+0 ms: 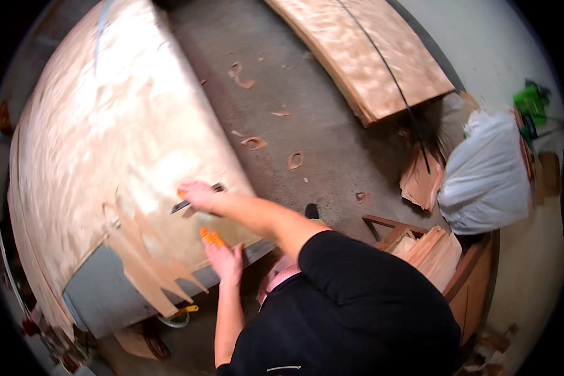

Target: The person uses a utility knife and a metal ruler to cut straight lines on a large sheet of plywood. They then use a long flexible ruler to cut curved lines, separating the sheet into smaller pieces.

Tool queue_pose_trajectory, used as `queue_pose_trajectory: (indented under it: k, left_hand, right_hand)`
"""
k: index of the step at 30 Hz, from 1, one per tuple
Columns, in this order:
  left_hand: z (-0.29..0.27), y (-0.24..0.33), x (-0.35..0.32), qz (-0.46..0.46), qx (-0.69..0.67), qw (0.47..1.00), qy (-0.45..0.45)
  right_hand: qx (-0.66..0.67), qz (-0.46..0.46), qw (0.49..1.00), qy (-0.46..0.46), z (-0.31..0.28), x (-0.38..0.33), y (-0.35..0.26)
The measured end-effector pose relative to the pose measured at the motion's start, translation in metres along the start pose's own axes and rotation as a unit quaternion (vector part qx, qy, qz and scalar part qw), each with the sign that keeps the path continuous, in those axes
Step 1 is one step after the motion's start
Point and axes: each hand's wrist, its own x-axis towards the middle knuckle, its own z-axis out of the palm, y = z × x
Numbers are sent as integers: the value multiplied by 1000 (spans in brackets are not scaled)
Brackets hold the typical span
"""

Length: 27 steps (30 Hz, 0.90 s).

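- The right hand's [200, 196] fingers are clamped on a thin, dark tool [180, 207] — it is over the big, pale wood sheet [125, 119].
- The left hand [227, 260] is near it, fingers straight, thumb out — can't tell if it touches the sheet.
- A ragged wood piece [145, 260] hangs past the sheet, over the grey table [103, 291].
- Curly scraps [254, 143] lie on the floor [269, 113].

One head-worn fisheye here, aimed steeply down past the wearer's black short-sleeved T-shirt [357, 301]. It's fairly close to the orange-tipped left hand [225, 258] and right hand [200, 195], both near mid-picture, but wide enough to get the flat grey tabletop [109, 288] at left plus grey concrete floor [276, 113] up top. Straight edges bow, corners go black.
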Motion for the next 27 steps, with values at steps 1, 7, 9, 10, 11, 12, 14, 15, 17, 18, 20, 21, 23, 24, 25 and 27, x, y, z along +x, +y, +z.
queue_pose_trajectory:
  k: [1,7,9,10,11,12,14,15,17,18,20,21,23,24,25,27]
  left_hand:
    - [7,-2,-4,-4,1,1000,12]
    - [8,18,5,16,55,998,24]
    - [11,19,2,3,50,999,17]
    - [11,22,2,-7,52,999,7]
    - [10,22,2,-18,51,999,-3]
    - [10,20,4,-14,65,998,-16]
    - [10,29,12,-61,57,995,-58]
    - [8,30,17,-84,54,992,-79]
    - [17,26,27,-114,94,986,-80]
    - [19,34,34,-153,104,978,-101]
    - [24,42,51,-181,113,969,-121]
    - [28,32,56,-171,113,971,-122]
    - [37,30,51,-180,97,969,-137]
    - [36,31,49,-190,86,966,-150]
    - [35,33,48,-201,79,963,-164]
    - [36,32,43,-169,78,975,-118]
  right_hand:
    - [44,-3,997,-59,-15,-2,-7]
    - [144,19,988,58,-68,-99,30]
    - [202,42,977,60,-92,-155,58]
    - [216,77,971,72,-101,-190,75]
    - [228,112,964,82,-111,-225,92]
    - [256,184,947,59,-127,-257,109]
    - [270,300,913,60,-152,-326,142]
    - [254,345,900,86,-155,-359,160]
    - [226,416,871,130,-140,-421,205]
    - [249,471,836,130,-141,-446,221]
    - [299,577,748,132,-149,-486,244]
    - [326,626,695,135,-152,-502,254]
    - [357,662,639,162,-156,-534,272]
    - [369,677,611,177,-158,-550,281]
    - [377,689,594,175,-162,-565,290]
    - [396,706,560,177,-168,-591,307]
